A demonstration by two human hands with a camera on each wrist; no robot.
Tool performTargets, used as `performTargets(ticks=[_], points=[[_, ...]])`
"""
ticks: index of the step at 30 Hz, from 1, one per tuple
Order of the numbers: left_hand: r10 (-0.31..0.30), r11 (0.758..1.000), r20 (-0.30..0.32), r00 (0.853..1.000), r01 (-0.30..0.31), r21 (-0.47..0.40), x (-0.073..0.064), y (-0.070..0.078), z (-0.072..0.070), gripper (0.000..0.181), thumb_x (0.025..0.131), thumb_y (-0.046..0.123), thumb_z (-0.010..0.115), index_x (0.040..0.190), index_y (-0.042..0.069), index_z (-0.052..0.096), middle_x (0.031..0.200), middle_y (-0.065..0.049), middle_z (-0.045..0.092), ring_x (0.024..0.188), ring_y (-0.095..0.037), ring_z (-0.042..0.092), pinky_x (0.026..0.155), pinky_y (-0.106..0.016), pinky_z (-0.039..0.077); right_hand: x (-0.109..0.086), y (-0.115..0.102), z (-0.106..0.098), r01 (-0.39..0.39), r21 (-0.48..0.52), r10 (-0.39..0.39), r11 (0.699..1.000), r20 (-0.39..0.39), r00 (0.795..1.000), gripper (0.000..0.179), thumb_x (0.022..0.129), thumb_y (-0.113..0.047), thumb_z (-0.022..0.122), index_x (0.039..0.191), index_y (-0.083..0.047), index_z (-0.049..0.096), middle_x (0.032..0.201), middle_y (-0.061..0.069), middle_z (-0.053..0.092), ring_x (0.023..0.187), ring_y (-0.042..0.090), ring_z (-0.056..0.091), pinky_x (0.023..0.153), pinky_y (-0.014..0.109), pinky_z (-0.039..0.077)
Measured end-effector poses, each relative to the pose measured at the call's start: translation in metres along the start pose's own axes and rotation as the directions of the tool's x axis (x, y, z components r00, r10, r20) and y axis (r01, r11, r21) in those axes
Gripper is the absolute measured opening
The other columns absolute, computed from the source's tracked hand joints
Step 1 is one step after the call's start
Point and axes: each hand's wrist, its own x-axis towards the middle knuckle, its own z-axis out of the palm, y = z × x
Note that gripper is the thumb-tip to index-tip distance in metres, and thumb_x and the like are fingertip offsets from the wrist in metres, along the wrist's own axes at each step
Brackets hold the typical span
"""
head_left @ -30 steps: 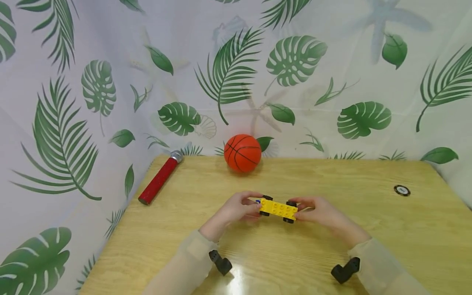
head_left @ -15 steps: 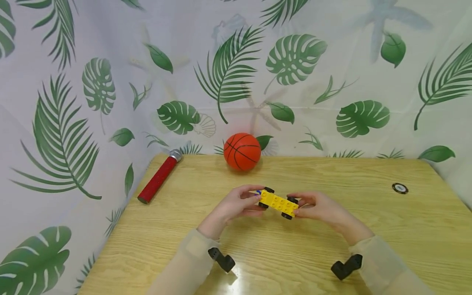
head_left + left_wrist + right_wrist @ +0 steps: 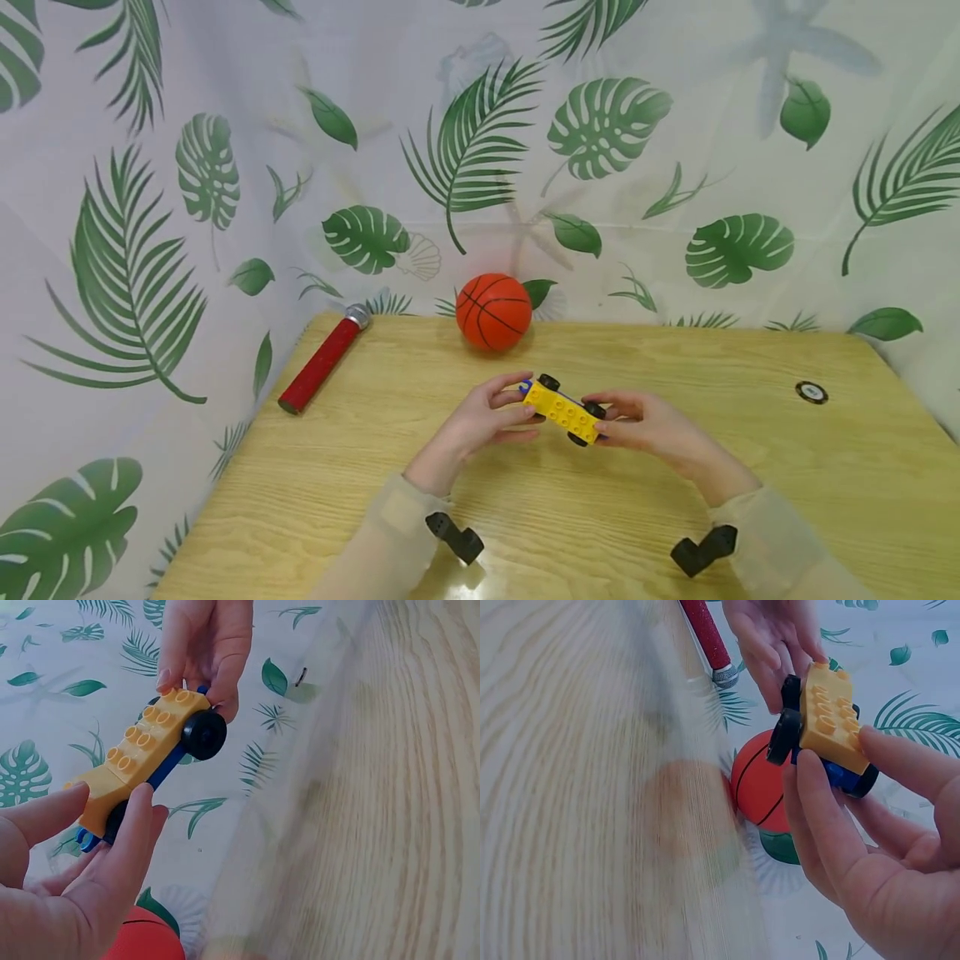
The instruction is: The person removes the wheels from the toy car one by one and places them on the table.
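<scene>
Black-wheeled toy car of studded yellow-and-blue plastic [image 3: 561, 413]: held above wooden table [image 3: 577, 533], long axis slanting far-left to near-right. Right hand [image 3: 651, 423] pinches near end; left hand [image 3: 480, 418], contact partly hidden, apparently pinches far end.

My two sleeved forearms [image 3: 386, 533] stretched forward and angled inward, bare wrists [image 3: 431, 468] bent toward each other, my left hand [image 3: 480, 418] pinching between thumb [image 3: 49, 814] and fingers [image 3: 124, 859], my right hand [image 3: 651, 425] facing it, thumb and fingers pinching too, both hands apart.
</scene>
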Motion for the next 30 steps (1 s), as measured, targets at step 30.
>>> performTargets(ticks=[30], points=[[0.084, 0.99, 0.064, 0.994, -0.076, -0.12, 0.002, 0.0, 0.021, 0.069, 0.102, -0.001, 0.046, 0.157, 0.035, 0.023, 0.141, -0.031, 0.05, 0.127, -0.039, 0.056, 0.104, -0.049, 0.047, 0.0, -0.002, 0.013, 0.115, 0.033, -0.111, 0.993, -0.111, 0.988, 0.056, 0.094, -0.011, 0.067, 0.14, 0.011, 0.043, 0.11, 0.019, 0.062, 0.096, 0.011, 0.068, 0.087, 0.03, 0.058]])
